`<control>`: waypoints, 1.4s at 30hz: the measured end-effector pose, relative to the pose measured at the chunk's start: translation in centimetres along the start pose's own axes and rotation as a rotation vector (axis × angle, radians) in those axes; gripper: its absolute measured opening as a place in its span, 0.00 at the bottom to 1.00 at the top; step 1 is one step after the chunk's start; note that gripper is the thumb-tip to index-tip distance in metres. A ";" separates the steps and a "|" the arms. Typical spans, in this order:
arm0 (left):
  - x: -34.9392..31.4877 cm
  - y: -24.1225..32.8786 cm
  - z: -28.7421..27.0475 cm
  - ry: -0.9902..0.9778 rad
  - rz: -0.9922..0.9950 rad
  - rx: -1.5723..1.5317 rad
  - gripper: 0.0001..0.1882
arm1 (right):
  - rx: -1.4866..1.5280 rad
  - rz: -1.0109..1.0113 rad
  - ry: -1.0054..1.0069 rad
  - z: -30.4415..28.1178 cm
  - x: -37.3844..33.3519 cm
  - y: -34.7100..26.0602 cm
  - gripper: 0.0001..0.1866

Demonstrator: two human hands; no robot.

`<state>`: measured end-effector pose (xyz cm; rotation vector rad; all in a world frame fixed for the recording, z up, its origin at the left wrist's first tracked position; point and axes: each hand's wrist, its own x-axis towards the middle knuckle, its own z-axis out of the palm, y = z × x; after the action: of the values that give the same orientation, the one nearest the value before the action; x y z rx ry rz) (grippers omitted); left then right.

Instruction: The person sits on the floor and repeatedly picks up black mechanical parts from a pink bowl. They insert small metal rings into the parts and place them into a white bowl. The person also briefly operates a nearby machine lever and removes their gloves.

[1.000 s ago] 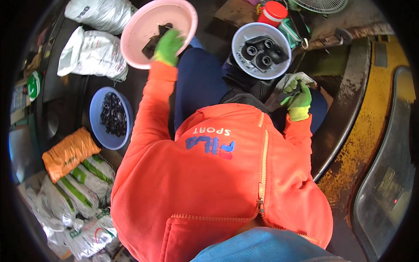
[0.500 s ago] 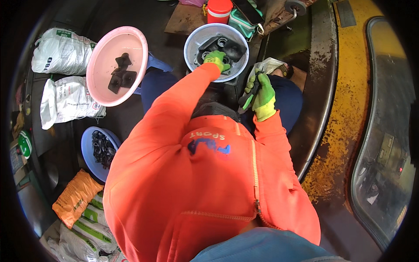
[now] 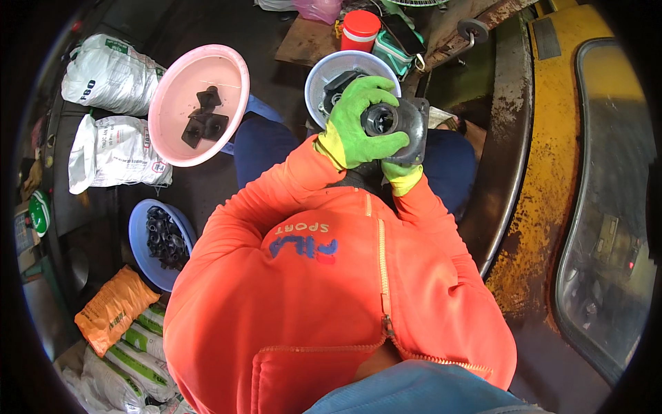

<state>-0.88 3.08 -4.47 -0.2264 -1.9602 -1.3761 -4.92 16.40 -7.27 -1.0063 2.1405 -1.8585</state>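
Note:
In front of my chest, my left hand, in a green and yellow glove, is closed around a black moulded part. The part has a round, ringed opening and a flat, square-cornered flange. My right hand, gloved alike, is behind and below the part; its fingers are hidden, and so is any tool in them. Just beyond my left hand stands a pale blue basket with more black parts in it.
At the left, a pink basin holds a few black pieces, and a blue basin holds many small dark ones. White sacks and an orange sack lie beyond. A red lidded container stands ahead; yellow rusty machinery borders the right.
My left hand has come out of the basket with a black part and moved right, up to my right hand. The green-handled cutting tool seen in my right hand is now hidden.

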 end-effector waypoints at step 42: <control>-0.7 2.1 1.5 -0.066 -0.087 -0.287 0.23 | -0.130 -0.097 -0.056 -1.7 -1.1 -2.5 0.28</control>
<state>0.05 5.43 -3.66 -0.3272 -1.8382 -1.7267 -3.94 18.35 -4.95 -1.1944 2.2419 -1.7275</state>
